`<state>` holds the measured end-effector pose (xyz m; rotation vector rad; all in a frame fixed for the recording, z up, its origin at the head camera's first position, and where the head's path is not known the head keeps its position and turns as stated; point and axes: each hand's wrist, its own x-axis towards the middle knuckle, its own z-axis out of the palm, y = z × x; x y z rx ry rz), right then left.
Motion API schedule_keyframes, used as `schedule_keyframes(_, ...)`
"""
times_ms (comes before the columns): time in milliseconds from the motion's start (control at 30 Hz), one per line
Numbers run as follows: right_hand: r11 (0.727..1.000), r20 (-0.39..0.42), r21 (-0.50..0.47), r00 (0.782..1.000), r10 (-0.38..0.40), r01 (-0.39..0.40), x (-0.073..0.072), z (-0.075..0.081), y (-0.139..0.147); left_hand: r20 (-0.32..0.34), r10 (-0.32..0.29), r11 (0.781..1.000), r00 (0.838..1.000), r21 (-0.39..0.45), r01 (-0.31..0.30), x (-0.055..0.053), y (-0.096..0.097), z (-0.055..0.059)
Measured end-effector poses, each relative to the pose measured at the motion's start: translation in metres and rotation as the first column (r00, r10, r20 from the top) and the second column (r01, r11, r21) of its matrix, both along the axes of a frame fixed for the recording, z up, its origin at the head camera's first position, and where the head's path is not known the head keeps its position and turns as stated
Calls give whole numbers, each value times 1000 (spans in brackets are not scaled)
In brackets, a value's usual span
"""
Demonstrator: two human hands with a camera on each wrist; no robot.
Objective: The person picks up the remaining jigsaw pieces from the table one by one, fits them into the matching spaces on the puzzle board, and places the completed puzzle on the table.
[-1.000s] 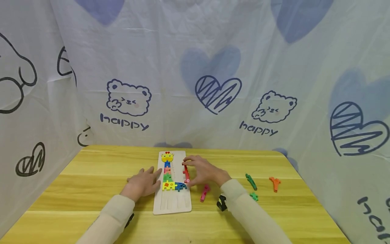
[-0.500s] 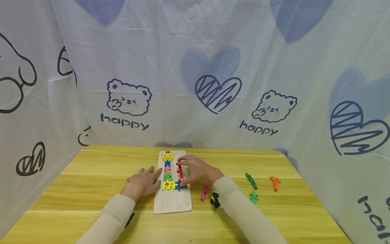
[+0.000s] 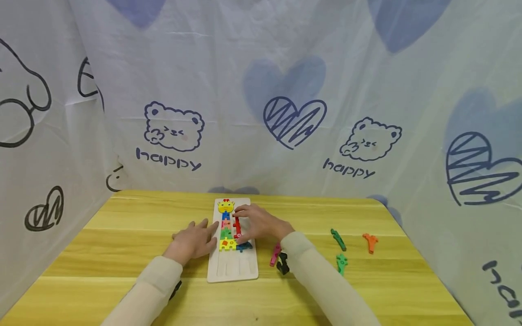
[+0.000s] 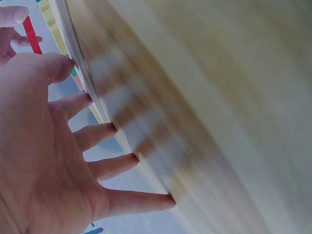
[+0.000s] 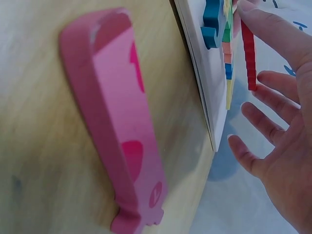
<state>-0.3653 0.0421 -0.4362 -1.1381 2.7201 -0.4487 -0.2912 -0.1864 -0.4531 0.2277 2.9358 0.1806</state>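
A pale wooden puzzle board (image 3: 233, 268) lies on the table, with a yellow giraffe head (image 3: 225, 206) at its far end. Below the head runs a column of blue, pink and green pieces down to a yellow piece (image 3: 227, 245) and a blue piece (image 3: 244, 246). My right hand (image 3: 263, 223) pinches a long red puzzle piece (image 3: 237, 227) by its ends, between thumb and fingers. It is held over the board beside the neck column; the right wrist view shows it raised off the surface. My left hand (image 3: 192, 242) spreads its fingers, tips touching the board's left edge.
A pink puzzle piece (image 5: 122, 117) lies on the table right of the board, near the right wrist. Farther right lie a dark green piece (image 3: 338, 239), a light green piece (image 3: 341, 262) and an orange piece (image 3: 370, 243). A printed curtain (image 3: 232, 149) hangs behind the table.
My right hand has carried the red piece leftward, from the board's right edge to close beside the neck column. The left hand has stayed at the board's edge. The head view has shifted slightly.
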Motion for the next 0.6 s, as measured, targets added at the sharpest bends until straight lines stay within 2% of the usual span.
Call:
schedule_keyframes(200, 1000, -13, 23, 1000, 9, -8, -5, -3, -6, -7, -7, 1000, 1000, -5, 7, -1, 0, -1)
schedule_keyframes(600, 998, -18, 46, 999, -39, 40, -11, -1, -20, 4, -5, 1000, 1000, -7, 5, -2, 0, -1)
